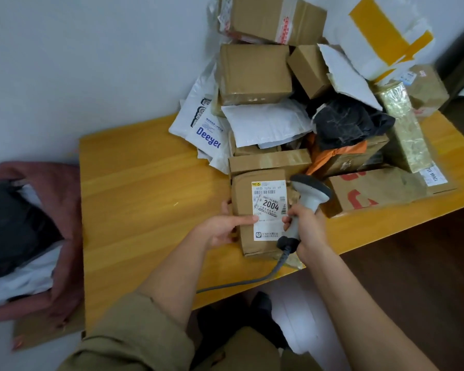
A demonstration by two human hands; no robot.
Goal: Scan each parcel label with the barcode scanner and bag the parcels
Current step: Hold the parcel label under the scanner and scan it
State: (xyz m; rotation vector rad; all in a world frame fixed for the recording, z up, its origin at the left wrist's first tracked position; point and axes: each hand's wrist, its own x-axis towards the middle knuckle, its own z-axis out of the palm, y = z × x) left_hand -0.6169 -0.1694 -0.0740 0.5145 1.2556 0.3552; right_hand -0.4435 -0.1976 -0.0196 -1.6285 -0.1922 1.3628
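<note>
Brown cardboard parcel (255, 212) lies label (269, 210) up at the yellow table's (145, 199) near edge, steadied by the left hand (223, 228) gripping its side, while the right hand (306, 231) clasps the barcode scanner (306, 202) beside it, presumably for a clean read.

Single head-worn wide-angle view, looking steeply down and forward at close range onto the yellow table (145, 183), tilted, wall behind.
</note>
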